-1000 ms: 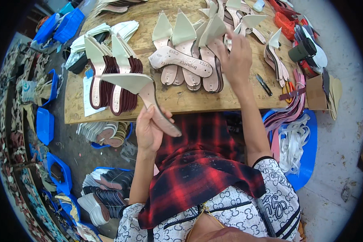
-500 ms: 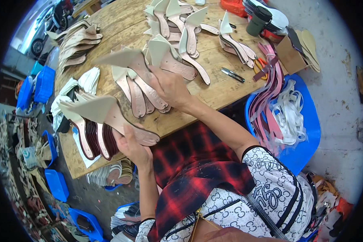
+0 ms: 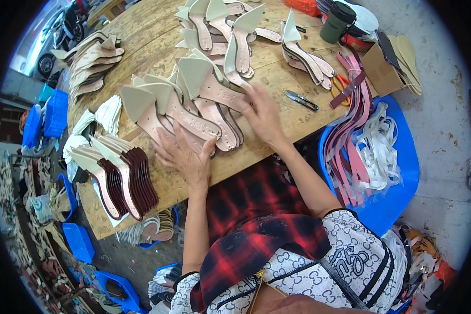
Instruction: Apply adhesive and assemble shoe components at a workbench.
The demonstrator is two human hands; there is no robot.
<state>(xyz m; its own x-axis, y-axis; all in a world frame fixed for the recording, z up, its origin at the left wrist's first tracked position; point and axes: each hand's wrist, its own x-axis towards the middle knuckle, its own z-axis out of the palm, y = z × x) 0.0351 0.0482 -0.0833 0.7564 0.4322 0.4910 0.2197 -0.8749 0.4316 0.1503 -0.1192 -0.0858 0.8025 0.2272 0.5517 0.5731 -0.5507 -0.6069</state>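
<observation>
A pile of curved shoe-upper pieces [image 3: 198, 123], pink strips with pointed cream flaps, lies overlapped on the table before me. My left hand [image 3: 187, 159] rests on the near edge of this pile, fingers spread and open. At the pile's right side my right hand [image 3: 266, 116] touches the strip end of one shoe-upper piece [image 3: 222, 96]; motion blur hides how its fingers are set. To the left stands a neat stack of similar pieces with dark red edges [image 3: 121, 180]. More shoe-upper pieces [image 3: 242, 39] lie fanned at the far side.
Thread snips [image 3: 301, 100] and orange-handled scissors [image 3: 340, 90] lie at the right of the wooden table [image 3: 157, 31]. A blue tub [image 3: 403, 172] with pink and white straps stands beside it. Other piles [image 3: 95, 63] sit at the far left, and a dark cup [image 3: 337, 23] stands far right.
My left hand has let go of the piece it held and moved right, onto the pile. The piece raised by my right hand is down, and that hand has shifted right.
</observation>
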